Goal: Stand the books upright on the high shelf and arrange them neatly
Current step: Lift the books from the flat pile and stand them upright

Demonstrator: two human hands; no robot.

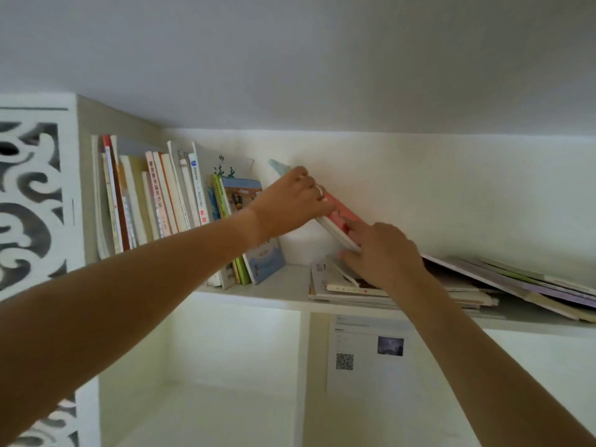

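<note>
High shelf [283,288]: my left hand [290,204] grips the top of a tilted pink book [342,217]; my right hand [383,253] presses its lower end with flat fingers. Upright books [154,201] left; flat stack [467,285] right.

The single head-worn camera looks forward and upward, close to the high shelf [283,293], with ceiling [322,53] filling the upper frame.
</note>
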